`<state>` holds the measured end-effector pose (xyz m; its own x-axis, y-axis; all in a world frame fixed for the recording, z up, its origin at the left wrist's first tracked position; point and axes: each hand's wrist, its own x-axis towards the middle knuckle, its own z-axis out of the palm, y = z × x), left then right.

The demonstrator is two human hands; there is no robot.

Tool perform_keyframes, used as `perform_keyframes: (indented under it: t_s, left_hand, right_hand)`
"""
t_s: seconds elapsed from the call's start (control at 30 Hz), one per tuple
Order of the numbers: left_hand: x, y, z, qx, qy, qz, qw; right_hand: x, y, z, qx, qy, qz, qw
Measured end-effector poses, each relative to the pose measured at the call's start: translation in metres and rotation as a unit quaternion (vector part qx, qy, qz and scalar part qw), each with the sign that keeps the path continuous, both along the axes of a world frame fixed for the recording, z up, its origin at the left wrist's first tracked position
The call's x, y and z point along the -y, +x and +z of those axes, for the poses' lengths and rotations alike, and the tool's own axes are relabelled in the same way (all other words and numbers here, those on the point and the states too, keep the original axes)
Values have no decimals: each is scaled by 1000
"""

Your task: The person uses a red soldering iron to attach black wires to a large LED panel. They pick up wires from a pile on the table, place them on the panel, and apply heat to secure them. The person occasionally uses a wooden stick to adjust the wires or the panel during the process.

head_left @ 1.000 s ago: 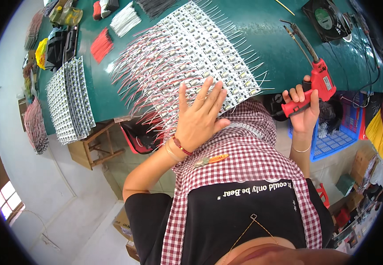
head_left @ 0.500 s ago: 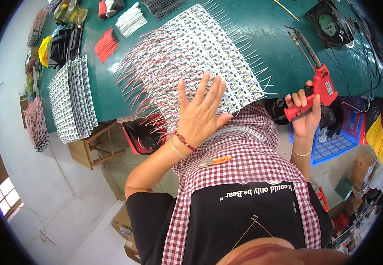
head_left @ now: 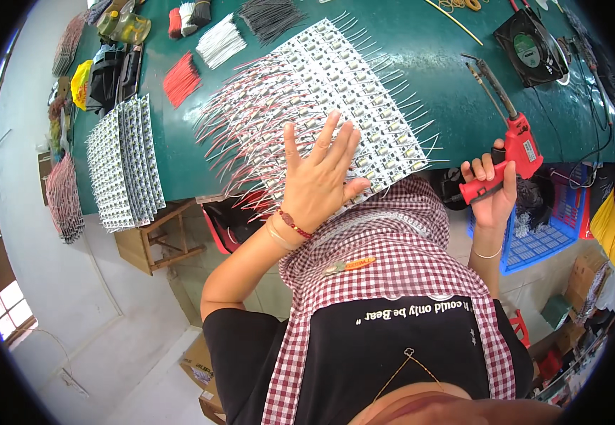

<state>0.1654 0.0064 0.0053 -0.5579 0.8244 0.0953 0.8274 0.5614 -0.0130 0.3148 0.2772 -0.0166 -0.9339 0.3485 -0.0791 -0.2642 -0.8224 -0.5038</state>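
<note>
My left hand [head_left: 320, 170] lies flat, fingers spread, on the near part of a white circuit board panel [head_left: 314, 67]. Rows of small components cover the panel. Red and white wires [head_left: 247, 113] bristle from its left part, and thin pale wires stick out along its right edge. To the right, my right hand [head_left: 493, 191] is wrapped round the handle of a red soldering gun [head_left: 523, 145]. The gun's long metal tip and thin feed tube point up and away over the green table [head_left: 456, 92], apart from the panel.
Bundles of red wires [head_left: 181, 79], white wires [head_left: 221, 41] and black wires [head_left: 271, 18] lie beyond the panel. More board panels [head_left: 125, 163] overhang the table's left edge. A black fan [head_left: 531, 48] stands far right. Below the table is a blue plastic crate [head_left: 534, 251].
The view has shifted slightly, so the table and its contents appear a little lower and to the right. My left hand stays on the panel, and my right still holds the soldering gun.
</note>
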Motion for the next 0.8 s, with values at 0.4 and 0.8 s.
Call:
perform_keyframes:
  t_s: [0.4,0.8]
  left_hand:
    - [-4,-19,6,0,17,7,1000]
    - [0,-22,-6,68,56,16,996]
  right_hand:
    - [-3,-2,-1,-4,9,-6,1000]
    - [-2,-4,5,3,17,-9,1000]
